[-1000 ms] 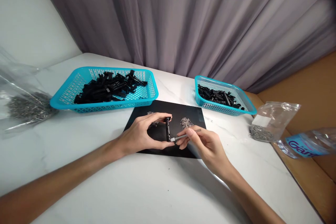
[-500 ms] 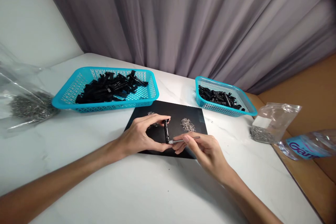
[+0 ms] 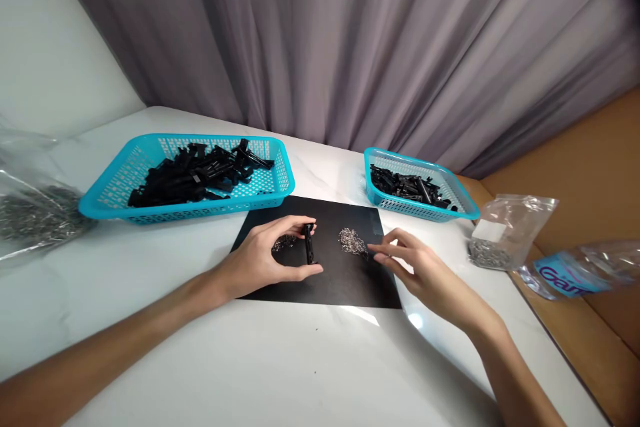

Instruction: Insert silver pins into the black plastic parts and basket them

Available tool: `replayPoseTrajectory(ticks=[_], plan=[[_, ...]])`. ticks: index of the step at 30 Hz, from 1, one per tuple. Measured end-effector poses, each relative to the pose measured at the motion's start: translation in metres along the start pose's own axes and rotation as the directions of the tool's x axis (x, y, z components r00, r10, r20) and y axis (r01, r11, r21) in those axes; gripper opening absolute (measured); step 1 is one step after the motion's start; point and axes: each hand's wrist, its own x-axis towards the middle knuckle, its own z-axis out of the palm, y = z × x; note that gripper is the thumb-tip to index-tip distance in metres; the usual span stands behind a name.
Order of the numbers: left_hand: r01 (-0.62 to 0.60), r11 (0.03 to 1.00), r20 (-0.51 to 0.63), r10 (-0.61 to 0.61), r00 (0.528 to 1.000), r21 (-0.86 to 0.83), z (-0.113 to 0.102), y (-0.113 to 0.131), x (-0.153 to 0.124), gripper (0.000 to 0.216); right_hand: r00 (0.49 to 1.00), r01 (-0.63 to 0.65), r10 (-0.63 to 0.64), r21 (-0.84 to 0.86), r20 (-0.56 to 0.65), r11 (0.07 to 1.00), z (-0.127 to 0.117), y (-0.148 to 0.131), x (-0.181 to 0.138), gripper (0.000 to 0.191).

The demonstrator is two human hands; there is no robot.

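Observation:
My left hand (image 3: 265, 250) holds a slim black plastic part (image 3: 309, 245) upright by its two ends, between thumb and fingers, over a black mat (image 3: 330, 287). My right hand (image 3: 417, 267) is at the right edge of a pile of small silvery metal pieces (image 3: 351, 241), thumb and fingertips drawn together in a pinch. What the pinch holds is too small and dark to make out. Another pile of small metal pieces (image 3: 284, 243) lies on the mat, partly hidden behind my left hand.
Behind the mat stand a larger blue basket (image 3: 210, 208) and a smaller blue basket (image 3: 425, 209), both with black plastic parts. Clear bags of metal pieces lie at the far left (image 3: 45, 213) and right (image 3: 525, 227). A plastic bottle (image 3: 575, 273) lies beyond the right bag.
My right hand has moved right, away from the black part to the metal pile. The slim silvery tool it held against the part no longer shows clearly. My left hand keeps its hold.

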Motion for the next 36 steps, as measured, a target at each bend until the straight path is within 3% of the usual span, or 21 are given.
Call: replayPoseTrajectory(ticks=[6,10,13,15,18,22,30,34,36], plan=[[0.011,1.000,0.000,-0.011,1.000,0.026,0.000,0.001,0.000,0.063,0.993,0.102,-0.085,-0.236,0.084,0.966,0.018,-0.004,-0.013,0.034],[0.001,0.997,0.030,-0.004,1.000,0.075,0.001,0.004,0.000,0.063,0.997,0.025,-0.046,-0.309,-0.060,0.951,0.032,-0.006,-0.004,0.019],[0.000,0.995,0.036,-0.003,0.999,0.100,0.001,0.004,0.000,0.065,0.986,-0.026,-0.031,-0.331,-0.164,0.943,0.036,-0.004,0.005,0.020],[-0.002,0.994,0.036,-0.002,0.999,0.109,0.001,0.004,0.000,0.064,0.983,-0.025,-0.022,-0.250,-0.185,0.968,0.035,-0.002,0.007,0.017],[-0.009,0.993,0.025,0.006,1.000,0.115,0.000,0.003,0.000,0.064,0.982,-0.038,0.040,0.017,-0.182,0.999,0.028,-0.001,0.006,0.013],[-0.013,0.997,0.049,0.010,0.999,0.073,0.002,0.005,-0.001,0.067,0.982,-0.066,0.115,0.296,-0.152,0.953,0.027,-0.004,0.005,0.015],[0.096,0.978,0.172,-0.064,0.983,-0.183,0.010,0.012,-0.003,0.070,0.989,-0.056,0.104,0.386,-0.105,0.921,0.033,-0.014,0.015,0.027],[0.136,0.967,0.192,-0.095,0.977,-0.213,0.013,0.015,-0.004,0.067,0.984,-0.165,0.176,0.566,0.035,0.808,0.031,-0.017,0.018,0.028],[0.127,0.971,0.187,-0.089,0.978,-0.202,0.013,0.015,-0.003,0.065,0.983,-0.167,0.176,0.612,0.046,0.773,0.032,-0.017,0.019,0.031]])
